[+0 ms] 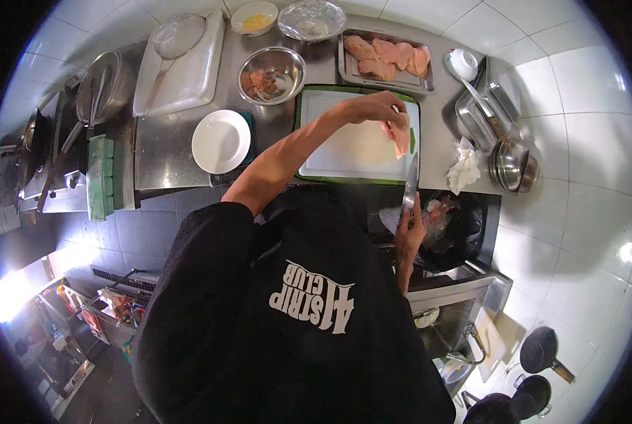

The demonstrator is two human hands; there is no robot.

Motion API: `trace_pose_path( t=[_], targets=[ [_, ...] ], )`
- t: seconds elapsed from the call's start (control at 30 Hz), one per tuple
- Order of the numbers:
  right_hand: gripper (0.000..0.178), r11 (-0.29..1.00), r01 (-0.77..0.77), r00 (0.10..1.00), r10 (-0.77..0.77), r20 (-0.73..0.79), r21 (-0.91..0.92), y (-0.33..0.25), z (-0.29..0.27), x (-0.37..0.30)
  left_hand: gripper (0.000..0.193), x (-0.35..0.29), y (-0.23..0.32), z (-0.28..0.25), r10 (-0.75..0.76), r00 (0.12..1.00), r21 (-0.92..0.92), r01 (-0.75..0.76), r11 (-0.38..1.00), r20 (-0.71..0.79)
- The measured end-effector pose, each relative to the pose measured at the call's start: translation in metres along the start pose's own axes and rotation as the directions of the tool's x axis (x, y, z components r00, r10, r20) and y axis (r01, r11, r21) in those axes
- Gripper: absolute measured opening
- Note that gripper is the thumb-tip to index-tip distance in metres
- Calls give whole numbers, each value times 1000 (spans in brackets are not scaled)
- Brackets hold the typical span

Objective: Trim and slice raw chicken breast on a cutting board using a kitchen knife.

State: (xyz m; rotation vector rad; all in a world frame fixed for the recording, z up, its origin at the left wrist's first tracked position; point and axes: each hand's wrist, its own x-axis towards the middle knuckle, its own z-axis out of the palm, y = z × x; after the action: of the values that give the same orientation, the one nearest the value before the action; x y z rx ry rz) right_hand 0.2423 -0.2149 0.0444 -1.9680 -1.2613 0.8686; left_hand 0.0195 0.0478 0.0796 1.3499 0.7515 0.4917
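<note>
Head view: I am seeing the left hand (377, 108) pinching a piece of raw meat (401, 139), which is hanging below the fingertips over the right part of the white cutting board (351, 157), upper centre of the frame. The right hand's (410, 232) grip is closing around a knife (411, 182); I cannot tell whether its blade is touching the meat. Small chunks (261, 83) are lying in the steel bowl (290, 83), so I am judging the cutting partly done; larger slabs (379, 53) are waiting in the upper-right tray (394, 84).
</note>
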Motion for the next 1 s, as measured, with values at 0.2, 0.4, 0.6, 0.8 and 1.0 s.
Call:
trace_pose_path(
  t=[0.2,0.4,0.6,0.8,1.0],
  targets=[
    [50,998,41,995,-45,-84,-41,16,-8,-5,37,7,-19,-26,-148,988,208,134,969,51],
    [49,1000,-25,999,25,20,-17,6,-2,0,28,-53,-111,-39,227,744,585,259,768,-628],
    [49,985,131,985,-116,131,-112,-32,19,13,24,-93,-122,15,112,630,361,282,889,-768],
    [47,977,180,960,-148,240,-118,-59,39,30,33,-72,-103,42,-247,657,-121,232,965,-712],
    [46,977,161,960,-122,251,-141,-67,63,43,24,-66,-114,45,-348,622,-346,130,929,-701]
  ],
)
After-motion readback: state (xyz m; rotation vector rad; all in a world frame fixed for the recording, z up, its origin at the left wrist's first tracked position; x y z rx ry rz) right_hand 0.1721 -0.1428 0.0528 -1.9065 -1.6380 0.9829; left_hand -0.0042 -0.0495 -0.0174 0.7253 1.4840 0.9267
